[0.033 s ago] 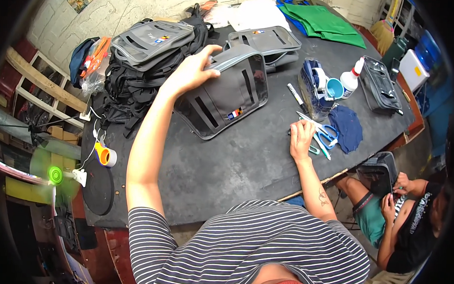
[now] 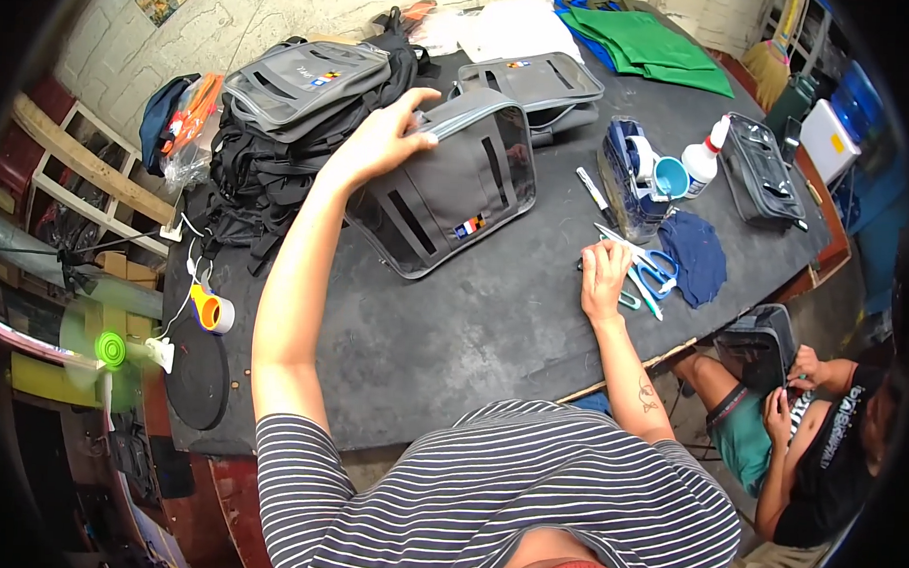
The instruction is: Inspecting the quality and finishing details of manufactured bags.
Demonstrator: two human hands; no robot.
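Observation:
A grey bag (image 2: 448, 189) with clear dark windows, two black slots and a small coloured flag patch stands tilted on the black table. My left hand (image 2: 384, 141) grips its upper left edge, thumb on the front face and fingers over the top. My right hand (image 2: 603, 274) rests on the table with its fingers curled; a bit of something dark shows beside them, too hidden to name. Right by that hand lie blue-handled scissors (image 2: 658, 275), a thin white-and-teal tool (image 2: 646, 296) and a dark blue cloth (image 2: 694, 257).
Black straps and grey bags (image 2: 301, 83) are piled at left. Behind stands another grey bag (image 2: 542, 82). At right are a container with tape (image 2: 628, 180), a glue bottle (image 2: 701, 162) and a grey case (image 2: 762, 170). A fan (image 2: 112, 349) spins at left; a co-worker (image 2: 819, 447) sits at right.

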